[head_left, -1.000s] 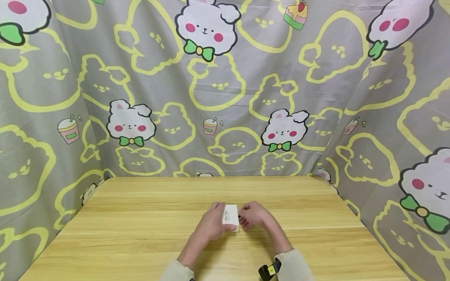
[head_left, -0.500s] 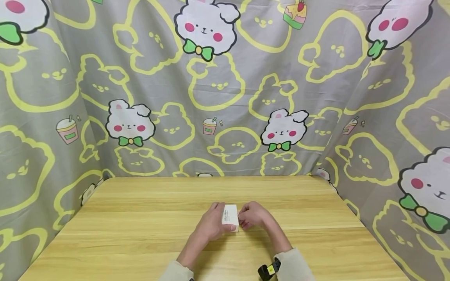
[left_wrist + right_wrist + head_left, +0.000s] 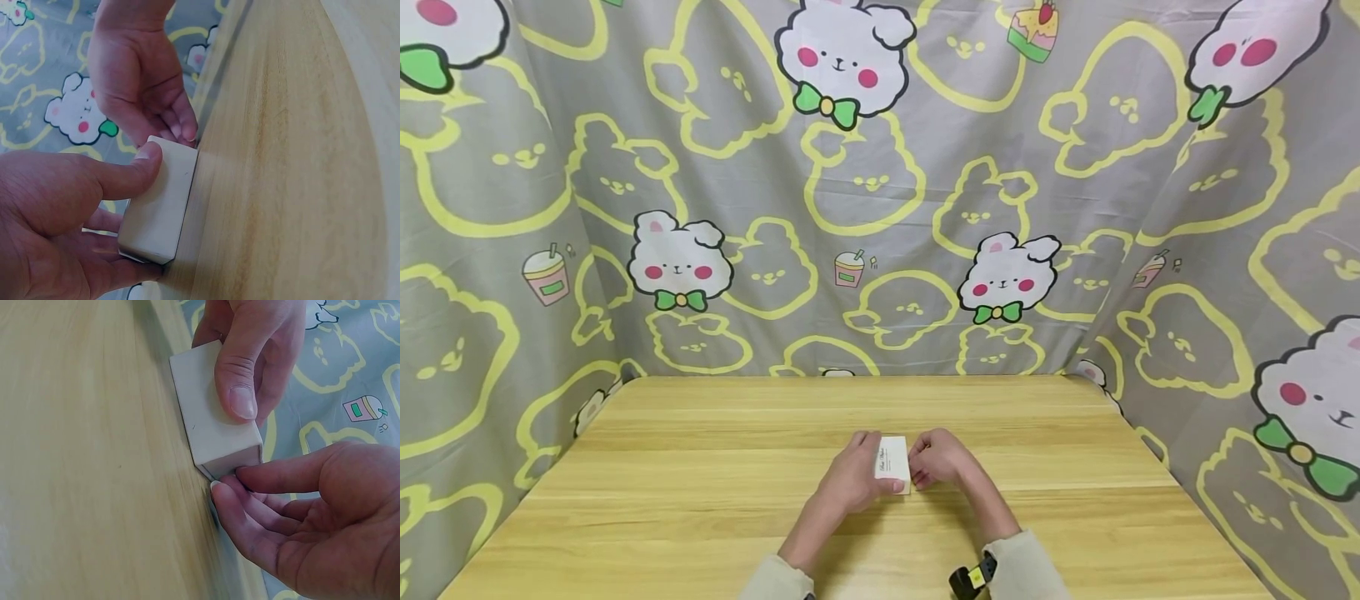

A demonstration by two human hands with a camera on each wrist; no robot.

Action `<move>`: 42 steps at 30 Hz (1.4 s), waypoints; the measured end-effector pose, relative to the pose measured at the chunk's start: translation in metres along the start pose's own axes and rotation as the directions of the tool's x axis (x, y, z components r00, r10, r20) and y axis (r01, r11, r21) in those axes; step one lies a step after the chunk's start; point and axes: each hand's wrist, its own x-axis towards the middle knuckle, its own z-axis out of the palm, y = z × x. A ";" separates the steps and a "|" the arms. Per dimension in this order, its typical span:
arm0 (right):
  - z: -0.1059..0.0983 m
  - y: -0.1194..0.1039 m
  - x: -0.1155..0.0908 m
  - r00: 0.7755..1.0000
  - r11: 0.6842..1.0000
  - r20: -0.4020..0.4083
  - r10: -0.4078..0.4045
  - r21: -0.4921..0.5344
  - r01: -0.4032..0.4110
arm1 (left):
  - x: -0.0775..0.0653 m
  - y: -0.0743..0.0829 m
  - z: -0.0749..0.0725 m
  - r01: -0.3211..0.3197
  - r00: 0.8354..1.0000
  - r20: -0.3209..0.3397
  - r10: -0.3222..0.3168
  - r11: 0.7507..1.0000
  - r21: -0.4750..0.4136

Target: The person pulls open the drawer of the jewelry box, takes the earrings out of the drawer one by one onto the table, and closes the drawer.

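Note:
A small white cardboard box [image 3: 892, 458] with dark script lettering on top rests on the wooden table. My left hand [image 3: 852, 475] grips it from the left, thumb [image 3: 147, 164] along the near side and fingers round the far side. At the box's right end is my right hand [image 3: 942, 458]. Its thumb and curled fingertips pinch at the lower edge of the end face in the right wrist view, where a narrow dark gap or strip shows under the thumb. What exactly lies between those fingertips is hidden. The box [image 3: 215, 406] looks closed.
The wooden table [image 3: 700, 467] runs out on all sides of the hands. A grey curtain [image 3: 880, 192] printed with yellow outlines and white rabbits hangs behind and at both sides. A black wrist strap device [image 3: 972, 577] sits at the right cuff.
The left hand and box stay in place. The right fingers shift slightly against the box's end, and a dark spot beside them a second ago no longer shows in the head view.

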 end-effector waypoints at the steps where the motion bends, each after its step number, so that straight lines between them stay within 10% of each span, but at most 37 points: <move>1: 0.000 0.001 0.000 1.000 1.000 0.000 0.001 0.003 0.000 | 0.000 0.000 0.000 0.002 1.000 0.002 -0.002 1.000 0.000; 42: -0.002 0.004 0.002 1.000 1.000 -0.022 0.019 -0.003 -0.019 | 0.001 0.001 0.001 0.023 1.000 0.015 -0.023 0.999 0.026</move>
